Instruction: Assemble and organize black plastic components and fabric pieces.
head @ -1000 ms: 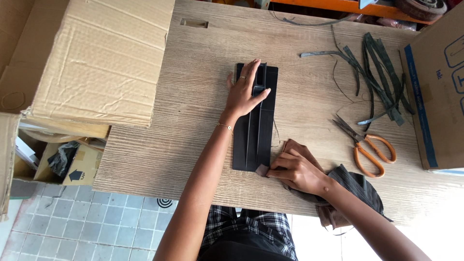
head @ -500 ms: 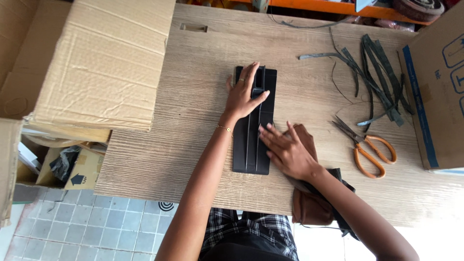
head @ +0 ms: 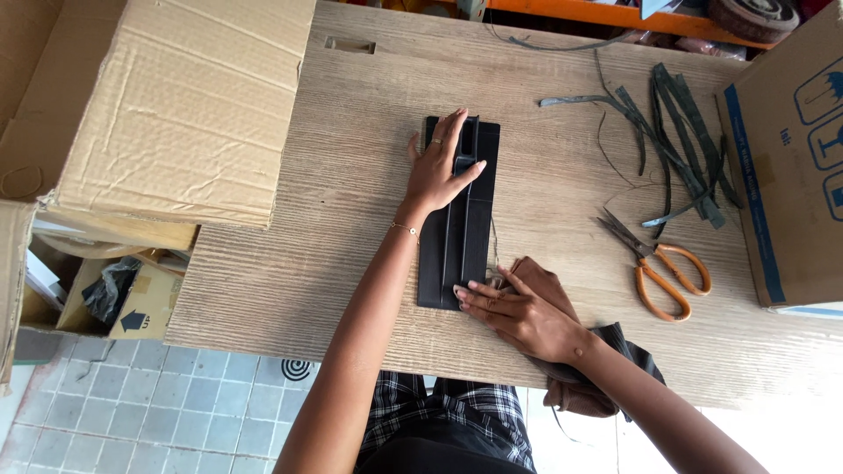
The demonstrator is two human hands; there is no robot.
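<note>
The black ribbed panel (head: pixel 461 219) lies flat mid-table (head: pixel 351 132), its long axis running twelve to six. My left hand (head: pixel 439 167) lies open, palm pressing its upper end; my right hand (head: pixel 518 314), also open, sets fingertips on the lower corner at five o'clock, resting over brown cloth (head: pixel 540 281). I judge this a wiping-and-steadying step; next I would need the cloth drawn along the ribs. Orange-handled scissors (head: pixel 659 268) and dark trimmed strips (head: pixel 667 132) sit toward three o'clock.
</note>
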